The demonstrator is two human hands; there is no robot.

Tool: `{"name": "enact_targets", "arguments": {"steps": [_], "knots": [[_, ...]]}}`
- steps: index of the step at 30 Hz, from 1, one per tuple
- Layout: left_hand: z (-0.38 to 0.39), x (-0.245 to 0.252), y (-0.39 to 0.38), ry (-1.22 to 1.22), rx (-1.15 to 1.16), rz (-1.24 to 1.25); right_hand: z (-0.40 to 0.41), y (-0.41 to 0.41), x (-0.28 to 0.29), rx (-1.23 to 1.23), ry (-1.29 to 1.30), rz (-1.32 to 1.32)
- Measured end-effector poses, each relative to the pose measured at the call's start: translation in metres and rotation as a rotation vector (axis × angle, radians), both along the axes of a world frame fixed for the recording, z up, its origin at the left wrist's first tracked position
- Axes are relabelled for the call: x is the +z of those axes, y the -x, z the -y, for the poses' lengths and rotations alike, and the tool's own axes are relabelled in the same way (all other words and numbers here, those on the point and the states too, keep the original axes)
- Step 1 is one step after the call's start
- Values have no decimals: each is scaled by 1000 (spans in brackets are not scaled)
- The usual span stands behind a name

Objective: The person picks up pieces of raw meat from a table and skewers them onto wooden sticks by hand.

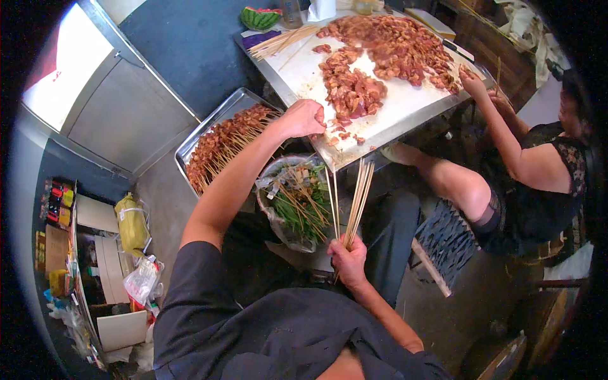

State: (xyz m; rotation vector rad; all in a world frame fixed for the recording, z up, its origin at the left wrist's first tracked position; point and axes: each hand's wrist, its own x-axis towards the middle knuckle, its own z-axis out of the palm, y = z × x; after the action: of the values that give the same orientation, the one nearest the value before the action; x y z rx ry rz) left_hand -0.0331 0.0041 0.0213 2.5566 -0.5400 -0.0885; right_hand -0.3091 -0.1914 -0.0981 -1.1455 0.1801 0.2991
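Note:
My left hand (306, 118) is at the near left edge of the white-topped table (406, 102), fingers curled; a small reddish bit shows under the fingertips, but whether they grip it is unclear. Beside it lie small scraps and a heap of raw marinated meat pieces (354, 92), with a larger heap (403, 45) behind. Lower down, in front of my body, my right hand (349, 259) is closed around a bundle of thin wooden skewers (359, 202). Two of these sticks lean apart from the rest. Their upper tips reach up close to the table's corner.
A metal tray (183, 164) of skewered meat (228, 142) stands left, beside a lined bin (263, 204) of greens and used sticks. Loose skewers (285, 42), a cut watermelon (259, 18) and a knife (458, 50) lie on the table. At right, a seated person (527, 166) holds skewers.

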Motion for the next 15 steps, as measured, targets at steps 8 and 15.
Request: {"name": "enact_targets", "arguments": {"steps": [8, 15], "knots": [[-3, 4, 36, 949, 176, -338, -1, -9, 18, -69, -193, -10], [19, -19, 82, 1374, 255, -476, -7, -19, 28, -53, -149, 0]]}}
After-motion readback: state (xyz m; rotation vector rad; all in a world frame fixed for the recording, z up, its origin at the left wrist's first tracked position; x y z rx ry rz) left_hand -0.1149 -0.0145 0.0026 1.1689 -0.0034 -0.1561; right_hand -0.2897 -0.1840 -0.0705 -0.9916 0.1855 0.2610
